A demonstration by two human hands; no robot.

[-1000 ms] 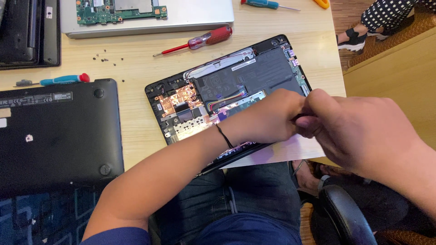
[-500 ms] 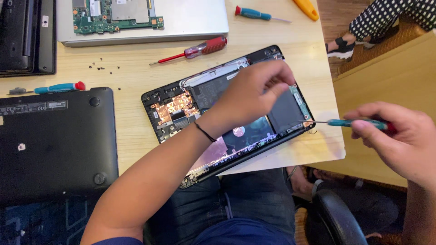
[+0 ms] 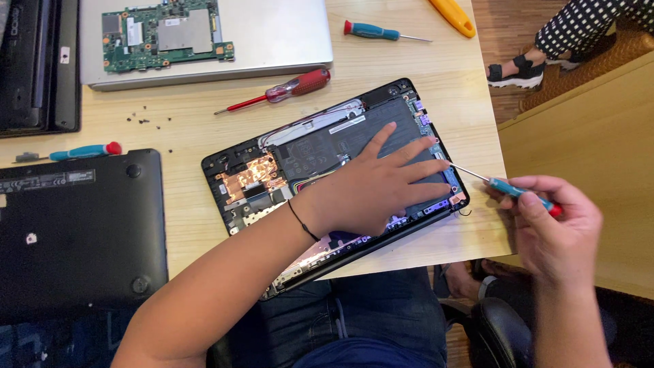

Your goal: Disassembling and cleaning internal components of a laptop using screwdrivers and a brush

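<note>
An opened black laptop (image 3: pixel 272 153) lies tilted on the wooden table, its copper heat pipes (image 3: pixel 250 178) and flat black battery exposed. My left hand (image 3: pixel 371 187) lies flat on the battery with fingers spread. My right hand (image 3: pixel 555 228) is off the table's right edge and grips a small teal screwdriver (image 3: pixel 507 187) with a red end. The screwdriver's thin tip touches the laptop's right edge beside a blue connector strip (image 3: pixel 451 178).
A black bottom cover (image 3: pixel 75 232) lies at the left. A silver laptop (image 3: pixel 286 41) bearing a green circuit board (image 3: pixel 163 34) sits at the back. Loose screws (image 3: pixel 146 121), a red screwdriver (image 3: pixel 286 88), two teal screwdrivers (image 3: pixel 381 31) (image 3: pixel 85 151) and a yellow pry tool (image 3: pixel 453 17) lie around. Another person's sandalled foot (image 3: pixel 518 68) is top right.
My two hands were clasped together over the laptop. They came apart: the left spread flat on the battery, the right drew out to the right with the screwdriver and brought its tip to the laptop's edge.
</note>
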